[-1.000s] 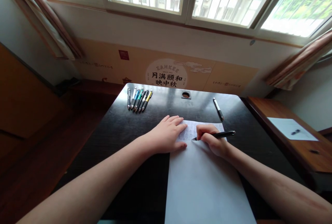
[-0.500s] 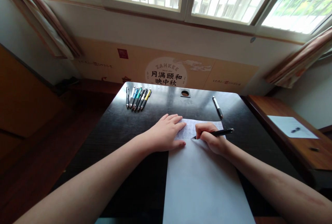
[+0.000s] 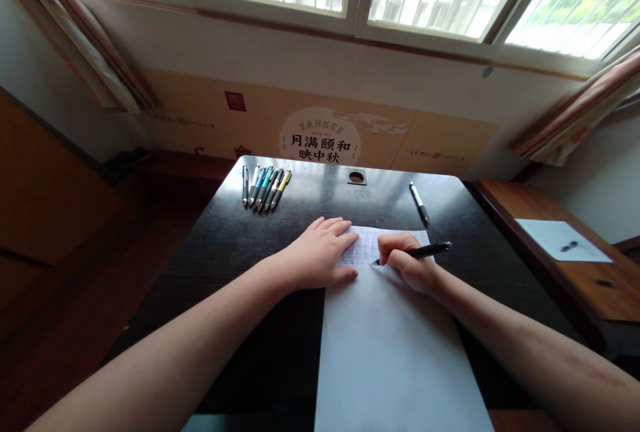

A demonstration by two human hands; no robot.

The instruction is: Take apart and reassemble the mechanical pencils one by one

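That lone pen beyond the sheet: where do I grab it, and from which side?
Probably mid-barrel, from above, fingers across its width: the lone pen lies flat on the desk by the far corner of the sheet, bare desk either side.

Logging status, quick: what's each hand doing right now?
Left hand: open, flat on the paper.
Right hand: closed on a black pen.
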